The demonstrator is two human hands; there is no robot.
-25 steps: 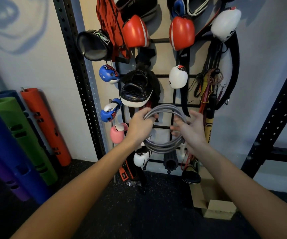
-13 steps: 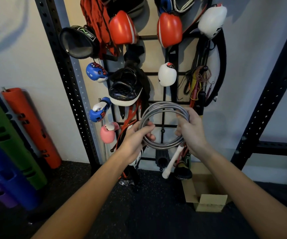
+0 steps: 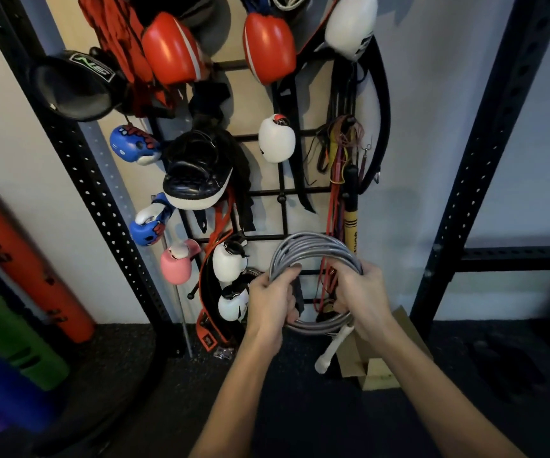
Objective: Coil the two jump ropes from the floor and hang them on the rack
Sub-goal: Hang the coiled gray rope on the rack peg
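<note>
The jump rope (image 3: 313,249) was a smooth grey cord with a slight shine, wound into a round coil of several loops. It was held in the air in front of the lower part of the rack (image 3: 283,193), between both hands. The left hand (image 3: 272,302) was closed around the left side of the coil, and the right hand (image 3: 363,295) was closed around the right side, with the fingers curled over the loops. One slim white handle (image 3: 333,348) hung down from the bottom of the coil, under the right hand. The rack was a grid of thin black metal bars fixed on a pale wall (image 3: 432,127). On it hung padded, rounded boxing gloves: two glossy red ones (image 3: 171,47), a white one (image 3: 277,138) and a small pink one (image 3: 178,262), and also a bundle of thin coloured cords (image 3: 339,153). A black steel post (image 3: 78,160) with rows of small holes stood at the left of the rack. The floor (image 3: 135,375) was dark and looked rough and speckled. Thick orange (image 3: 19,259) and green (image 3: 9,332) tubes leaned at the left, and a brown cardboard box (image 3: 379,375) sat on the floor below the right hand.
</note>
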